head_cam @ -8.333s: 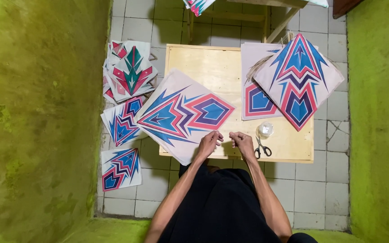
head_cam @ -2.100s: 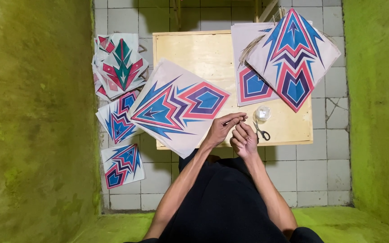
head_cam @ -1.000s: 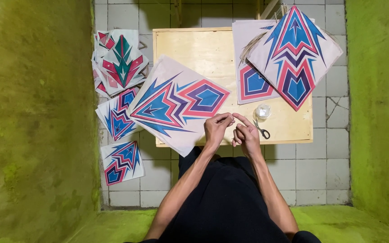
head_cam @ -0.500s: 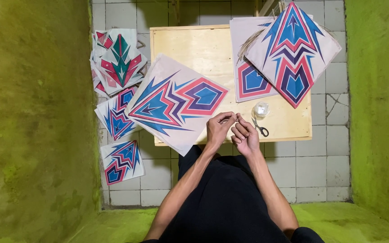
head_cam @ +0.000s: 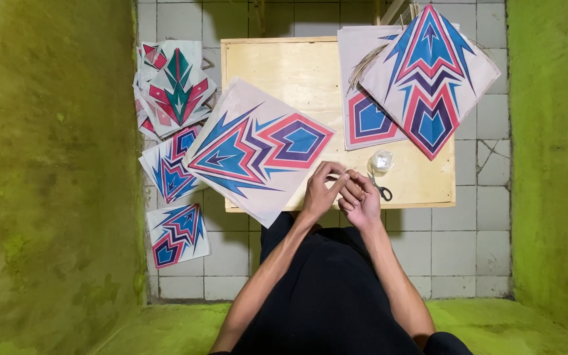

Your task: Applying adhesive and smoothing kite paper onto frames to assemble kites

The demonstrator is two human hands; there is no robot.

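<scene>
Left hand and right hand met over the near edge of the wooden table. Fingertips of both were curled and pinched together; whatever they held was too small to tell. Patterned kite sheet lay just left of the left fingers. Scissors and clear tape roll sat just right of the right fingers.

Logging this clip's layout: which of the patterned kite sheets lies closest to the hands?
The large blue-and-red sheet lying diagonally over the table's left edge; its corner sits beside the left hand. The others lie farther off.
</scene>
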